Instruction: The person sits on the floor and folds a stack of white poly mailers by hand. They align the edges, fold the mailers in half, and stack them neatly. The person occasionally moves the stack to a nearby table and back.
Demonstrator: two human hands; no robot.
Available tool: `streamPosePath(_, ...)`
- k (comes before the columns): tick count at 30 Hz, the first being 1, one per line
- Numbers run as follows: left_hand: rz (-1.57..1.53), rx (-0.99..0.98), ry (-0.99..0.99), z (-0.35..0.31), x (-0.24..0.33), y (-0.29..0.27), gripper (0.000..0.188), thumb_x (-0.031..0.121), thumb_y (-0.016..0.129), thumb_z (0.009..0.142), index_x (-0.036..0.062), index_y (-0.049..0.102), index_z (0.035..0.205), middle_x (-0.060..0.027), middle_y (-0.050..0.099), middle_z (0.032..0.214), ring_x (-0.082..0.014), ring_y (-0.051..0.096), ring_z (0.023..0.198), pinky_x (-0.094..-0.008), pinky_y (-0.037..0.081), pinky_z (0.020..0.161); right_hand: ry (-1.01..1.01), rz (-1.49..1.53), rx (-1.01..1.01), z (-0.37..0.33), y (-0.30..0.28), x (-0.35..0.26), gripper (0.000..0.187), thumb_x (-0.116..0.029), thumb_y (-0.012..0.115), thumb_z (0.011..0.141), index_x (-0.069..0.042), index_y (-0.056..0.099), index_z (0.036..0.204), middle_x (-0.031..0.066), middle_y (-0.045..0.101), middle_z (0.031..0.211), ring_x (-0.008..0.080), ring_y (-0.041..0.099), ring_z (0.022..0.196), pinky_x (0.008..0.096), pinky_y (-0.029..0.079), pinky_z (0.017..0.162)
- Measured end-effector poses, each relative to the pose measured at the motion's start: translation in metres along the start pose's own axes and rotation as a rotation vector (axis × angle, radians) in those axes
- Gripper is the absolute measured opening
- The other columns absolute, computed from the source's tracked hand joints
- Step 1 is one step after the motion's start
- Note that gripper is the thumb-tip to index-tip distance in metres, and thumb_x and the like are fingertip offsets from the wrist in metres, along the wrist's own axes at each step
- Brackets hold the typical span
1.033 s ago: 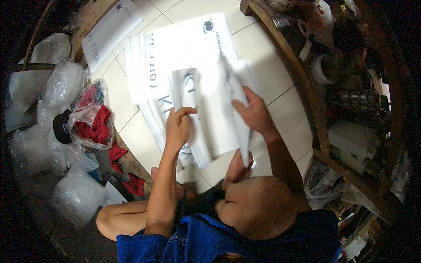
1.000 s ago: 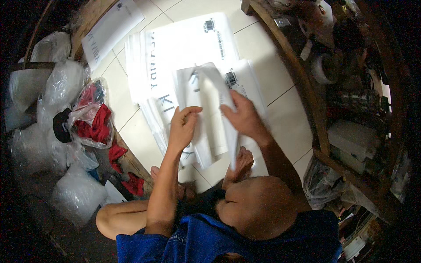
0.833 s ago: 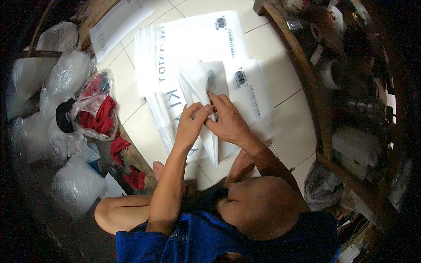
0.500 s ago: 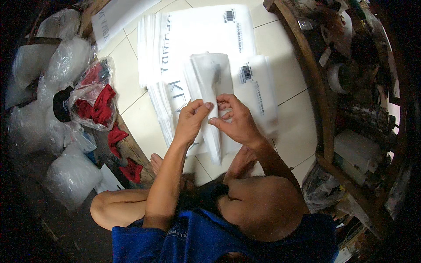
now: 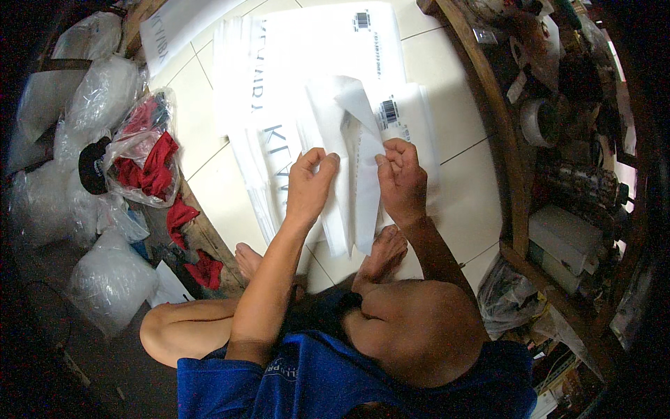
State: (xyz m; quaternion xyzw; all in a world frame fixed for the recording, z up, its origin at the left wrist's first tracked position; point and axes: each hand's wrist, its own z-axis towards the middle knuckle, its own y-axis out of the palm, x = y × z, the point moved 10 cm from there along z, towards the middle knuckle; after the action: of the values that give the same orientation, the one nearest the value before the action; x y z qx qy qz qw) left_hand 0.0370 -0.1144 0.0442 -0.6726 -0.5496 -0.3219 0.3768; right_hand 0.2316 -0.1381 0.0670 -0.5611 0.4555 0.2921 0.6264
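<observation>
My left hand [image 5: 313,183] is closed, thumb against fingers, on the left side of a bent white plastic sheet [image 5: 362,185]. At its right edge my right hand [image 5: 403,180] pinches the same sheet, with the fingers curled in. Between the hands the sheet is spread apart, its far corner folded over; I cannot tell whether it is one layer or several. Beneath it lies a nearer stack of white printed sheets [image 5: 413,133], with a barcode at its right side. A farther stack of white printed sheets [image 5: 321,49] lies beyond on the tiled floor.
On the left are clear plastic bags [image 5: 115,276], a black cap [image 5: 93,165] and red cloth [image 5: 162,167] in a clear bag, by a wooden beam [image 5: 222,244]. To the right, a wooden frame [image 5: 513,174] borders a shelf with a tape roll [image 5: 539,122] and a grey box [image 5: 567,234].
My right hand has moved right and slightly away from the left one, drawing the sheet's right edge out. The narrow fold is now opened wider. My left hand stays nearly in place.
</observation>
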Motion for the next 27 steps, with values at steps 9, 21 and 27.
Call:
streamPosePath(9, 0.066, 0.000, 0.111, -0.004, 0.016, 0.012, 0.032, 0.033, 0.070, 0.091, 0.0005, 0.070, 0.087, -0.0089, 0.067, 0.082, -0.0179, 0.058, 0.086, -0.0335, 0.045, 0.085, -0.003, -0.016, -0.246, -0.001, 0.015, -0.042, 0.033, -0.004, 0.074, 0.082, -0.001, 0.059, 0.111, 0.0099, 0.062, 0.091, 0.0133, 0.064, 0.075, 0.0274, 0.054, 0.066)
streamPosePath(21, 0.073, -0.241, 0.133, -0.005, 0.019, 0.038, 0.028, 0.031, 0.065, 0.097, 0.0045, 0.068, 0.088, 0.0026, 0.055, 0.079, -0.0087, 0.048, 0.079, -0.0261, 0.038, 0.075, 0.282, 0.217, -0.271, -0.008, 0.017, 0.019, 0.037, -0.022, 0.080, 0.078, -0.006, 0.062, 0.107, 0.0088, 0.061, 0.068, 0.0190, 0.061, 0.060, 0.0353, 0.052, 0.062)
streamPosePath(27, 0.109, -0.286, 0.148, -0.006, 0.027, 0.043, 0.028, 0.030, 0.065, 0.096, 0.0043, 0.066, 0.084, 0.0047, 0.053, 0.079, -0.0066, 0.047, 0.078, -0.0243, 0.038, 0.072, 0.303, 0.146, -0.324, -0.006, 0.009, 0.015, 0.029, -0.019, 0.074, 0.085, -0.005, 0.060, 0.107, 0.0115, 0.064, 0.074, 0.0200, 0.064, 0.067, 0.0356, 0.053, 0.065)
